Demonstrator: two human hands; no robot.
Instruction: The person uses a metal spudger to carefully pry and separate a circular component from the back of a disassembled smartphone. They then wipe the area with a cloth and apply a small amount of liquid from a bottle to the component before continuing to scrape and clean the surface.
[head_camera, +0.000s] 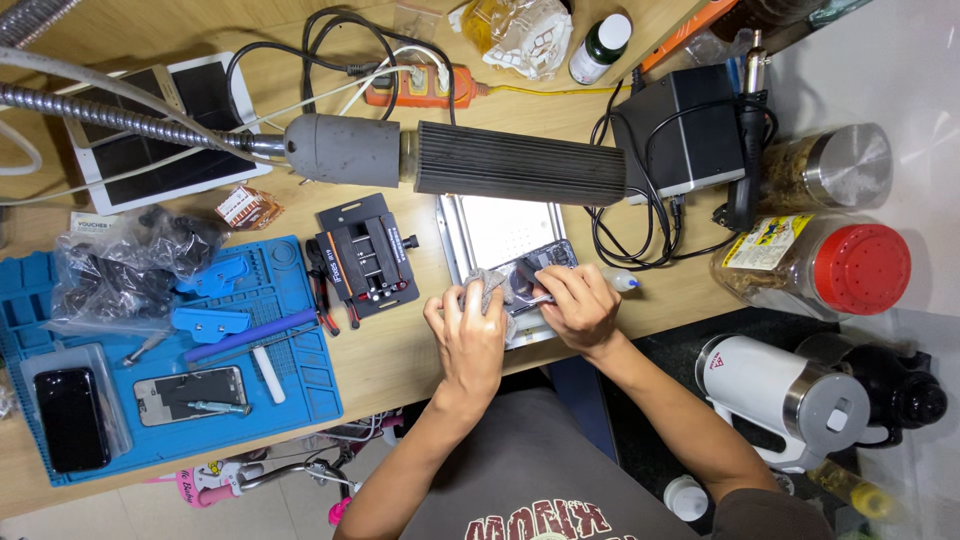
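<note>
An opened phone (545, 258) lies on a silver metal plate (500, 228) at the front of the wooden desk. My left hand (468, 328) presses a grey cloth (487, 288) against the phone's near end. My right hand (580, 305) pinches a thin metal tool (527, 301) and rests on the phone's lower edge. The two hands almost touch over the plate.
A grey lamp head on a flexible arm (470, 157) hangs over the desk. Left are a black phone clamp (365, 256) and a blue work mat (170, 360) with phones and tools. A black station (680, 125), jars (820, 262) and a white kettle (780, 395) stand right.
</note>
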